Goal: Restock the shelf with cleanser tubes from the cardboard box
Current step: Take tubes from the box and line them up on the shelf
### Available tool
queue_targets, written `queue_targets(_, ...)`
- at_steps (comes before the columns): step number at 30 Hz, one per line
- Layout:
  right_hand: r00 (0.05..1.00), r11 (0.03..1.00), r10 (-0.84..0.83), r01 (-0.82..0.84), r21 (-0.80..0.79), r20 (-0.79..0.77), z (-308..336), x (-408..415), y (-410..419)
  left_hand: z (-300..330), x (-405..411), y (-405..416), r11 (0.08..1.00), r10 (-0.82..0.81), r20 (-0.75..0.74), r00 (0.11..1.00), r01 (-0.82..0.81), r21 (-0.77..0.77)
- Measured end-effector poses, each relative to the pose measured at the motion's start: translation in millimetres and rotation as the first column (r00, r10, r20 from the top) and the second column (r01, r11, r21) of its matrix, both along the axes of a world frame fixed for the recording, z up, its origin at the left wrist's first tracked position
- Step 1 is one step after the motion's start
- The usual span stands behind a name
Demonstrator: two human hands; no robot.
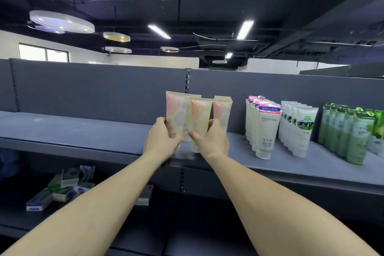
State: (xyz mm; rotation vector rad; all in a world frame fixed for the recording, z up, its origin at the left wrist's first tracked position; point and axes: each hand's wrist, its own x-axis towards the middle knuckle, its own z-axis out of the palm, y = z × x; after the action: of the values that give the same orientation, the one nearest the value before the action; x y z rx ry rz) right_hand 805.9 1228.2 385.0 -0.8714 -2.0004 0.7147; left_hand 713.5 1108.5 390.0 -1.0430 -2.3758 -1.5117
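cleanser tubes (176, 110) held upright by both hands

Left hand (161, 139) holds pink tube (175, 113) on grey shelf (83, 131). Right hand (211, 141) holds next pink tube (200, 118). White tubes (264, 127), green tubes (349, 133) stand right.

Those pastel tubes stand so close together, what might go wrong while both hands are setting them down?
The left hand and right hand each grip a pastel spotted cleanser tube standing cap-down beside others. A nudge might topple the tubes behind. The front tube stands near the grey shelf's front edge, so it might tip off.
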Motion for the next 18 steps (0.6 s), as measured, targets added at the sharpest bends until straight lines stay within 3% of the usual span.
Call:
queue_targets(10, 0.996, 0.996, -0.091, 0.091, -0.020, -0.020, -11, -73, 3, -5, -83, 16, 0.997, -0.063, 0.013, 0.998, 0.064, -0.043)
queue_targets(18, 0.992, 0.991, -0.125, 0.125, 0.038, -0.004, -12, -84, 5, -2, -105, 25, 0.994, -0.110, 0.020, 0.994, 0.110, -0.006)
